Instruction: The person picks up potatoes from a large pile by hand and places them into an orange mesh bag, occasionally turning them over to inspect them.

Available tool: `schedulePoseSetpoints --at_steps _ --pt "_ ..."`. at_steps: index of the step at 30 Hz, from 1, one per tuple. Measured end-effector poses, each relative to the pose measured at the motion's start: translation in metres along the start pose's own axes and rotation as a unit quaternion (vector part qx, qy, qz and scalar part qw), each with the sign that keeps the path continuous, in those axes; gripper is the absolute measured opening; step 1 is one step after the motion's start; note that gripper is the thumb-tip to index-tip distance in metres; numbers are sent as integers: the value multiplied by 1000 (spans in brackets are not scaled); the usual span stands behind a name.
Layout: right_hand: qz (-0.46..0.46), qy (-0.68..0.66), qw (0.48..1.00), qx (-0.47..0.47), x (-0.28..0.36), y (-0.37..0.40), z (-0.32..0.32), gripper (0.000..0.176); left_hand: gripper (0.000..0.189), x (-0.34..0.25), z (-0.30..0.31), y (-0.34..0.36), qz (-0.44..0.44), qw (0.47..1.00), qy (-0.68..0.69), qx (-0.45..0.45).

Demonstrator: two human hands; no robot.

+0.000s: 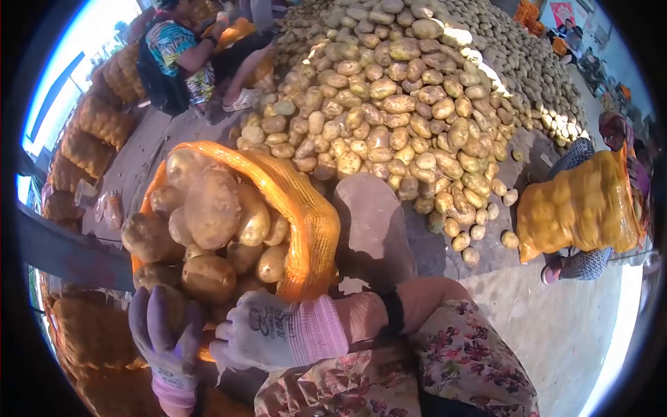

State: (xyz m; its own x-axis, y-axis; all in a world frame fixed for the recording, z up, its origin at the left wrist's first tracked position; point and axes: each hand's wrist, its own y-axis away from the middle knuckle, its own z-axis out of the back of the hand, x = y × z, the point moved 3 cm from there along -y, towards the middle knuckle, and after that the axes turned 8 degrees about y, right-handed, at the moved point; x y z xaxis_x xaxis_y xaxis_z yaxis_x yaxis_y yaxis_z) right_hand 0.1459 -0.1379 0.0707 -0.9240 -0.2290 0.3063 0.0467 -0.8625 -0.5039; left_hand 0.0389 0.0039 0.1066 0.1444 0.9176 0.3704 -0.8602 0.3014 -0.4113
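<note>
An orange mesh sack [316, 233], its mouth open, stands in front of the person, packed with potatoes [212, 208] up to the rim. The person's left hand [170, 351], in a pale purple-grey glove, is at the near left side of the sack; its fingers [158, 323] are extended and spread against a potato at the near edge. The right hand [262, 330], in a matching printed glove with a pink cuff, reaches across at the near rim, just beside the left. Its fingers are bent, and whether they pinch the mesh cannot be told. A dark band [393, 313] circles the right wrist, above a floral garment [479, 347].

The person's knee [368, 215] is just right of the sack. Beyond it rises a large heap of potatoes [396, 104], with a few loose ones on the floor [535, 313] at its right edge. More filled sacks [104, 121] line the left, near a grey bar [76, 250]. A co-worker in a patterned shirt [170, 52] sits at the heap's far left; at the right, another person is partly hidden behind a full orange sack [577, 208].
</note>
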Motion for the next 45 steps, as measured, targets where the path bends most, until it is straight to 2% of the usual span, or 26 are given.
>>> schedulePoseSetpoints --at_steps 1,4,5,6,7,8,9,12,15,18,19,20,21,22,24,28,31,33,35,36,37,38,39,41,43,45 --pt "13 -14 997 -69 -8 7 2 21 25 2 -2 4 3 1000 3 -12" --pt "-81 23 959 -270 -35 35 42 25 17 10 -4 12 12 999 34 -37" --pt "-143 69 948 -276 -55 57 60 28 15 9 -5 10 14 999 19 -42" --pt "-92 178 936 -288 -80 87 78 27 30 2 6 -2 41 998 37 -19" --pt "-107 266 912 -294 -114 125 84 26 32 4 3 -2 20 999 30 -36" --pt "-298 237 856 -350 -145 162 80 18 34 9 -2 5 1 998 23 -54" --pt "-454 67 798 -392 -173 207 70 19 36 15 -6 14 -18 997 15 -71" --pt "-720 20 625 -301 -267 385 -20 35 41 22 -16 24 -42 994 12 -96" --pt "-760 36 612 -216 -284 403 -50 62 47 26 -19 27 -50 993 11 -106" --pt "-831 102 481 -261 -331 407 -111 92 57 20 0 29 11 999 27 -44" --pt "-852 95 445 -259 -333 394 -110 99 46 12 7 23 42 999 24 -5" --pt "-846 113 410 -323 -337 388 -110 93 36 4 14 19 72 997 18 34" --pt "-821 130 426 -358 -337 392 -109 88 29 -5 23 14 102 992 11 74" --pt "-804 148 453 -357 -337 400 -109 82 36 -10 23 5 111 991 13 77" --pt "-727 -26 517 -451 -340 421 -109 76 49 -15 21 -4 134 987 58 68" --pt "-624 -278 521 -511 -310 394 -58 70 48 -12 14 -10 83 995 34 51" --pt "-574 -254 634 -453 -269 289 38 68 45 -10 12 -20 72 996 53 23" --pt "-407 -205 778 -433 -219 188 93 74 43 -10 11 -16 72 996 53 17" --pt "-309 -135 870 -361 -171 121 113 74 43 -10 10 -14 73 995 67 12" --pt "-186 -112 924 -314 -153 90 113 77 45 -9 10 -13 68 996 60 18" --pt "-47 55 966 -248 -124 45 122 78 45 -8 10 -11 72 996 53 13" --pt "-10 130 971 -202 -102 19 117 71 44 -9 10 -10 73 996 49 10" --pt "80 255 939 -215 -88 -10 103 54 44 -10 8 -10 69 996 49 7" --pt "119 192 962 -155 -79 -44 59 44 41 -9 8 -10 61 994 95 -13" --pt "105 234 959 -124 -78 -59 25 31 32 -8 4 -7 100 986 130 -34" --pt "106 206 968 -96 -80 -63 26 28 33 -6 3 -2 80 993 74 -44"
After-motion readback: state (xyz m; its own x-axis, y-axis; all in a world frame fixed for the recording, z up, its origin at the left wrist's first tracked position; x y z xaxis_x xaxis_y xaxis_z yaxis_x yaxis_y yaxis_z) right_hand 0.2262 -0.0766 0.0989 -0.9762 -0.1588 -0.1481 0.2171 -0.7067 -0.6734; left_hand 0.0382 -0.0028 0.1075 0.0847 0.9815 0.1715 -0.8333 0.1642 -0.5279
